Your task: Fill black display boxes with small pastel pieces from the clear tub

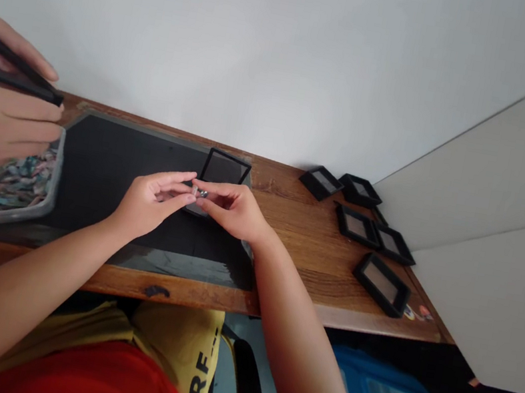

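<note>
Over the black mat, my left hand and my right hand meet at the fingertips. Between them is a tiny light and shiny piece, too small to name; the fingers of both hands pinch it. Just behind and beneath the hands stands an open black box with its framed lid tilted up; its lower part is mostly hidden by my fingers.
At the left, another person's hands hold a black frame above a clear tub of bluish and pinkish small pieces. Several black boxes lie on the wooden table at right. A white wall stands behind.
</note>
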Tool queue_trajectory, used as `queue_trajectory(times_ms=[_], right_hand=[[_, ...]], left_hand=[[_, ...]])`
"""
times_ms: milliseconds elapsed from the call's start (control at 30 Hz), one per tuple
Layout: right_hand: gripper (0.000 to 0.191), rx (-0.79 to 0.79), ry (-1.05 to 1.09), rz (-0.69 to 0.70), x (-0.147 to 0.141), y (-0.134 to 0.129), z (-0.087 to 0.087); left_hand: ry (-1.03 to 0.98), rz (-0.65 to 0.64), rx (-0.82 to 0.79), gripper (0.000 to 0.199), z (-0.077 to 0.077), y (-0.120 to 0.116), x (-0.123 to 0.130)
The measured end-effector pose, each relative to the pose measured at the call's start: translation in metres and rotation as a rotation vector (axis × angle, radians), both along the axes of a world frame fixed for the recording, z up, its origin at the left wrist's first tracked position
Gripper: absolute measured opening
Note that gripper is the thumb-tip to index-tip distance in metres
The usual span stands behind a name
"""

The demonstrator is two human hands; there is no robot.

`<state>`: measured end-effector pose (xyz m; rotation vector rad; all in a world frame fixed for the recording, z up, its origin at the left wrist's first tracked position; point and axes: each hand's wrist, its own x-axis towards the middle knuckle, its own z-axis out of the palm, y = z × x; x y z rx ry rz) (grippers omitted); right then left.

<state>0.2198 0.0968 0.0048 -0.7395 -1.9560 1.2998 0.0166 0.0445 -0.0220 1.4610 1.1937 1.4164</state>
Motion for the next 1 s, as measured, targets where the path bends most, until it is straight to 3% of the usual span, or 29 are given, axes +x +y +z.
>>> queue_trajectory(times_ms=[400,600,700,800,867,1000], right_hand=[[0.037,0.083,-0.112,-0.054,-0.001,-0.005,0.006],[0.035,0.207,-0.199,-0.202,0.007,-0.001,0.012],[0.037,0.225,-0.187,-0.271,0.014,0.003,0.016],[0.036,0.225,-0.149,-0.308,0.020,0.005,0.018],[0.035,0.222,-0.142,-0.313,0.021,0.006,0.018],[0.035,0.210,-0.173,-0.302,0.021,0.007,0.015]], left_hand=[[0.011,0.009,0.022,0.030,-0.001,0.003,0.001],[0.254,0.083,0.145,0.015,0.004,-0.003,-0.006],[0.361,-0.132,0.180,0.016,0.010,-0.013,-0.012],[0.470,-0.394,0.112,0.016,0.013,-0.018,-0.018],[0.546,-0.471,0.074,0.017,0.013,-0.017,-0.022],[0.665,-0.504,0.049,0.013,0.011,-0.010,-0.029]])
